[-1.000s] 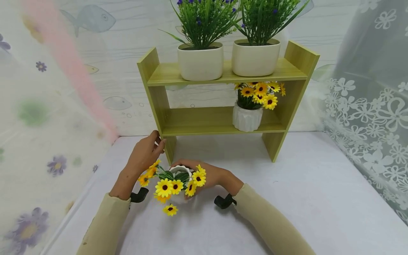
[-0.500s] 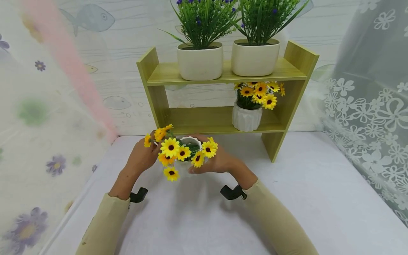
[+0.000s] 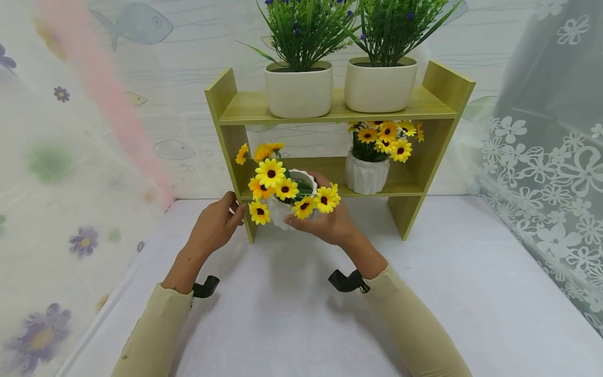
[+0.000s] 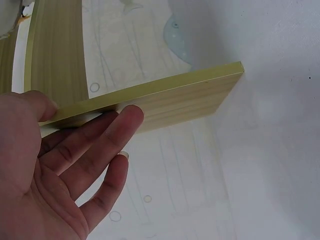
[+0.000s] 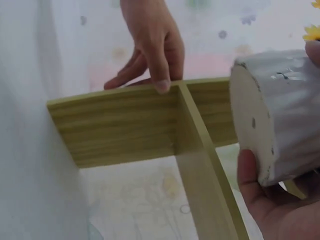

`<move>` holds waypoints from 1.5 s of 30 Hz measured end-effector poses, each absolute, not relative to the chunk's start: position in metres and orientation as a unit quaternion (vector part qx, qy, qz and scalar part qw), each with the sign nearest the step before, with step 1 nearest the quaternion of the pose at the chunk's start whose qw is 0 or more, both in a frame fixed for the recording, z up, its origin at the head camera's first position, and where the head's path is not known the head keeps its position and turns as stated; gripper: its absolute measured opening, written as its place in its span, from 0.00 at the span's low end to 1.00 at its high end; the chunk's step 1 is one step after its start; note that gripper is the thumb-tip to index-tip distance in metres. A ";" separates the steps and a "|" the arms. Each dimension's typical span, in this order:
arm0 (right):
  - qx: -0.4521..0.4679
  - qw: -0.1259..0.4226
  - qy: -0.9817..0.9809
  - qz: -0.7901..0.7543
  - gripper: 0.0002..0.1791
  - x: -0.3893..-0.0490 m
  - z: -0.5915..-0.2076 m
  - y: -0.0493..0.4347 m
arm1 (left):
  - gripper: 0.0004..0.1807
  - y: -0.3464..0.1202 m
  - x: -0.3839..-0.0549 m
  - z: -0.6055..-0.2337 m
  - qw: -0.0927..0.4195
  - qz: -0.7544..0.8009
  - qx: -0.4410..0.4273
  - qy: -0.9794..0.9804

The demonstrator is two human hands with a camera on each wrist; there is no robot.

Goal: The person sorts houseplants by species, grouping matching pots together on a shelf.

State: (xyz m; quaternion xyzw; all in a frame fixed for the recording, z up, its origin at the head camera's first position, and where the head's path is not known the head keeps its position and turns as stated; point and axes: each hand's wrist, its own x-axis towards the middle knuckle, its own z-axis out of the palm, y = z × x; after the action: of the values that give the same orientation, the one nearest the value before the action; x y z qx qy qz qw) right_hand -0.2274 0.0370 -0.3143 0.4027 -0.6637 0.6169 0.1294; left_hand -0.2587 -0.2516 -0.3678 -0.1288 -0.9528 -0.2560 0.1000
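Note:
My right hand grips a white fluted pot of yellow artificial sunflowers, tilted and held in the air before the left part of the wooden shelf's middle board. The pot's flat underside shows in the right wrist view, with fingers against its lower edge. At the shelf's left leg, my left hand pinches the side panel between thumb and fingers. A second white pot of sunflowers stands on the right of the middle board.
Two cream oval pots, a left one and a right one, stand on the top board with tall grassy plants and purple blooms. A white cloth covers the table. Patterned curtains hang behind and at both sides.
My right hand has lifted the sunflower pot from low over the table, up and slightly right, to the height of the middle board. My left hand has stayed at the shelf's left leg.

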 end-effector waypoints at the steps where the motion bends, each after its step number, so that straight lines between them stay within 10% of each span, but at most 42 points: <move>1: 0.396 0.143 -0.665 0.617 0.43 -0.228 -0.313 0.037 | 0.17 -0.252 -0.259 -0.367 0.101 -0.258 -0.130 -0.952; 21: 0.270 0.307 -0.710 0.574 0.20 -0.245 -0.317 0.050 | 0.11 -0.252 -0.259 -0.374 0.116 -0.238 -0.156 -0.952; 35: 0.278 0.282 -0.714 0.577 0.37 -0.255 -0.312 0.043 | 0.10 -0.256 -0.257 -0.374 0.135 -0.224 -0.160 -0.952; 45: 0.271 0.265 -0.710 0.593 0.31 -0.265 -0.318 0.033 | 0.11 -0.256 -0.257 -0.378 0.128 -0.225 -0.159 -0.953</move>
State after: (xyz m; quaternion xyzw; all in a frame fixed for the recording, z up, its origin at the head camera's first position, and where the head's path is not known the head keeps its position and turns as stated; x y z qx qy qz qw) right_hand -0.2653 0.0328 -0.3180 0.2708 -0.7102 0.5931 0.2655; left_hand -0.2569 -0.2558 -0.3775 -0.1593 -0.9526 -0.2251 0.1282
